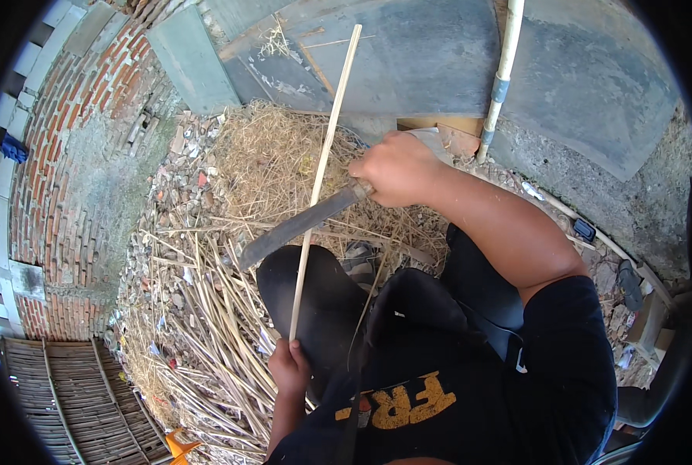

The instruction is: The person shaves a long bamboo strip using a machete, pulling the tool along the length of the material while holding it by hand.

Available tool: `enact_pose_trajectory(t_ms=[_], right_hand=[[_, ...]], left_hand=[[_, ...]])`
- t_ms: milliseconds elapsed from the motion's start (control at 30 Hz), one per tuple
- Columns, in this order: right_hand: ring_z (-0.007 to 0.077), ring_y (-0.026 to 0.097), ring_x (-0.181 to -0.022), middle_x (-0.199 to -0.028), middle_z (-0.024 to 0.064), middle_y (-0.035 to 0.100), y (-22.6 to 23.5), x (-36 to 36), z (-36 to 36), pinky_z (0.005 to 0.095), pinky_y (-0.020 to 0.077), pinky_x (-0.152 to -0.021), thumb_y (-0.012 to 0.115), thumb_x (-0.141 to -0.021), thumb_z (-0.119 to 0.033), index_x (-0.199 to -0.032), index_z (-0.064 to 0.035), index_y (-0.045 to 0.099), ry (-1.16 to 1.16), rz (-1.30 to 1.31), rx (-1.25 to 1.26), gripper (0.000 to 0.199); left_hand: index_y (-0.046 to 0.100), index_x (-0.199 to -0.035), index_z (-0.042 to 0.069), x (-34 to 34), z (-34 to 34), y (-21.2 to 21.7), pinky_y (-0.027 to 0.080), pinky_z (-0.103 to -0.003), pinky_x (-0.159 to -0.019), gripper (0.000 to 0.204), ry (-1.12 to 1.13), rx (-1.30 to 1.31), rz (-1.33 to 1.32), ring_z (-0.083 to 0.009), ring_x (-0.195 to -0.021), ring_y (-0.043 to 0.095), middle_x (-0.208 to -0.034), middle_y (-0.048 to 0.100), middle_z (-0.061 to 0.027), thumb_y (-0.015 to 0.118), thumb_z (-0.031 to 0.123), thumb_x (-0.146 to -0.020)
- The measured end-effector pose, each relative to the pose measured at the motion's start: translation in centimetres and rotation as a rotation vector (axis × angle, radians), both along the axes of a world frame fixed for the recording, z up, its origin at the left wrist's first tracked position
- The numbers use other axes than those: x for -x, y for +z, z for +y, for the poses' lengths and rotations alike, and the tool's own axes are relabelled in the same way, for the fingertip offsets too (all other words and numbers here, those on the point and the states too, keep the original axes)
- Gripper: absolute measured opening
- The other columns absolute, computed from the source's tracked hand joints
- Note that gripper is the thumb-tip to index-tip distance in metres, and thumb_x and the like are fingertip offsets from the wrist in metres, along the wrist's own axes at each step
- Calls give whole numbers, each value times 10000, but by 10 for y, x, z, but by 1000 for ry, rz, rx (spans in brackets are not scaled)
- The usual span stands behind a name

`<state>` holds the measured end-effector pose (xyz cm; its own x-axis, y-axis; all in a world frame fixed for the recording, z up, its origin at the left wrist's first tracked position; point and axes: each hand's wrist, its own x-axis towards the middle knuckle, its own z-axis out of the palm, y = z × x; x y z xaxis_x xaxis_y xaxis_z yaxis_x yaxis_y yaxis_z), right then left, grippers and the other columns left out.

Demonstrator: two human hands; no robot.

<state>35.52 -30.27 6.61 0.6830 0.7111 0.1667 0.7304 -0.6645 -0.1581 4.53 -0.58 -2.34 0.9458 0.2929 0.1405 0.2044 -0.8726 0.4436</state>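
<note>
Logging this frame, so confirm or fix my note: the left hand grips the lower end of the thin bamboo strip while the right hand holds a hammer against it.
One detail is wrong. The head view shows the right hand holding a long flat blade, not a hammer, laid across the thin bamboo strip. The left hand does grip the strip's lower end.

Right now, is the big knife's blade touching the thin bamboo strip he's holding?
Touching. In the head view the knife blade crosses the bamboo strip with no gap showing between them.

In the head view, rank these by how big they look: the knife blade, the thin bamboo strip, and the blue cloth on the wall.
1. thin bamboo strip, longest
2. knife blade
3. blue cloth, smallest, though it is farther from the camera
</note>
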Motion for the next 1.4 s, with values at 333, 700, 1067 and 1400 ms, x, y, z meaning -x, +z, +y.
enact_pose_trajectory(t_ms=[333, 700, 1067, 1400], right_hand=[[316, 702, -848, -843, 118, 699, -19, -51, -30, 485, 564, -770, 619, -838, -222, -963, -146, 695, -348, 175, -292, 164], [281, 703, -801, -847, 125, 700, -2, -24, -6, 437, 562, -746, 661, -864, -310, -920, -141, 682, 11, 132, 62, 179], [304, 698, -751, -739, 93, 680, -12, -17, -8, 449, 553, -693, 699, -796, -220, -905, -135, 682, -88, 194, -82, 139], [312, 689, -800, -804, 136, 685, -26, -64, -26, 444, 558, -739, 667, -795, -186, -931, -128, 690, -266, 317, -261, 149]], left_hand=[[495, -774, 29, -2, 1, 1, 412, -494, -508, 310, -17, -51, -47, -451, -552, 553, -576, 517, -215, 521, 236, -1003], [484, -782, 25, -3, 0, 5, 422, -500, -509, 324, -41, -6, 0, -467, -561, 562, -575, 520, -224, 487, 257, -1008], [489, -790, 33, -5, -4, 7, 420, -513, -505, 258, -15, -55, 44, -467, -553, 559, -572, 522, -227, 506, 197, -989], [497, -805, 26, -2, -2, 3, 416, -515, -504, 247, -18, -32, -22, -461, -549, 559, -578, 525, -224, 502, 189, -990]])
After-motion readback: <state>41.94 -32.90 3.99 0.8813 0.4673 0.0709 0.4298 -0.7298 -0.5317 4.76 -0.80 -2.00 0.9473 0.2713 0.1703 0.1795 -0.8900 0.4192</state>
